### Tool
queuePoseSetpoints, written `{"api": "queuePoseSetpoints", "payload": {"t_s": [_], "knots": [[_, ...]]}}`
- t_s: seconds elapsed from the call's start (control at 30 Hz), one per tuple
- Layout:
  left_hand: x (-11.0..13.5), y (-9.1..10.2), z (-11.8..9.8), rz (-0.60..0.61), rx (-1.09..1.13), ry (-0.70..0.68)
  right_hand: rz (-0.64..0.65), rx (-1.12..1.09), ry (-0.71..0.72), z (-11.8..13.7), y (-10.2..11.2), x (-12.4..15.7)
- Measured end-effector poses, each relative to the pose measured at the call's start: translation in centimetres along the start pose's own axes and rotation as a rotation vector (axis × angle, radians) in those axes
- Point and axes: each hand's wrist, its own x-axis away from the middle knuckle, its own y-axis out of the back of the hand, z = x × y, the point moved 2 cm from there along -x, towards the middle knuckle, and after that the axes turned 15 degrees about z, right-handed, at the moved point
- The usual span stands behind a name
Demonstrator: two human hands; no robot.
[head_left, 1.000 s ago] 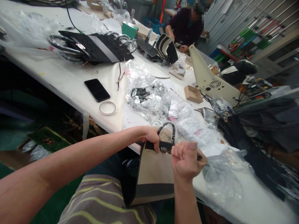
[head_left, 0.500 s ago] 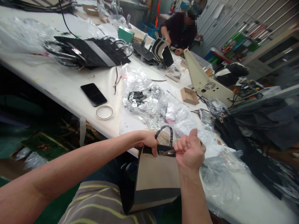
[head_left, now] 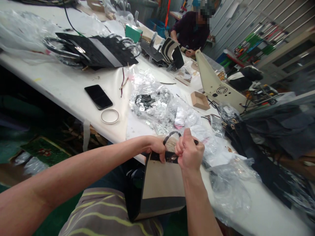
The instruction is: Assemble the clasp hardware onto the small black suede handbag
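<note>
A beige and dark grey bag [head_left: 163, 180] with a black edge rests tilted on my lap against the table's edge. My left hand [head_left: 156, 147] is closed on its upper black rim, thumb on the near face. A thin black curved handle [head_left: 171, 133] rises behind the rim. My right hand [head_left: 190, 151] makes a fist, thumb upward, around a slim dark tool [head_left: 196, 142]; only its end shows beside the fingers, so its kind is unclear. The fist is at the rim, right of my left hand, and hides the tool's contact with the bag.
Clear plastic bags with small metal parts [head_left: 145, 101] spread over the white table. A phone [head_left: 98, 96] and a tape ring [head_left: 110, 116] lie left. Black bag pieces [head_left: 98, 50], a small cardboard box [head_left: 200, 100] and a beige machine [head_left: 219, 87] stand farther back. A co-worker [head_left: 192, 29] sits beyond.
My right fist has moved left and slightly up, closer to my left hand. The dark end of the tool now shows to its right. My left hand keeps its hold.
</note>
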Motion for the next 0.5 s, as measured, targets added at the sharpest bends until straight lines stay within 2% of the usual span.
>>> {"api": "queuePoseSetpoints", "payload": {"t_s": [0.07, 0.2, 0.27, 0.4, 0.5], "knots": [[0.0, -0.1, 0.0, 0.014, 0.008, -0.001, -0.017, 0.014, 0.086, -0.3, 0.0, 1.4], [0.1, -0.2, -0.1, -0.051, -0.014, -0.003, -0.085, 0.057, 0.361, -1.5, 0.4, 4.8], [0.2, -0.3, -0.1, -0.065, -0.017, 0.006, -0.108, 0.043, 0.434, -2.3, 0.5, 5.9], [0.4, -0.3, -0.3, -0.065, -0.042, 0.013, -0.08, -0.03, 0.429, -2.4, 1.0, 5.8], [0.6, -0.2, -0.3, -0.031, -0.028, 0.016, -0.101, -0.163, 0.314, -0.9, 3.2, 4.5]]}}
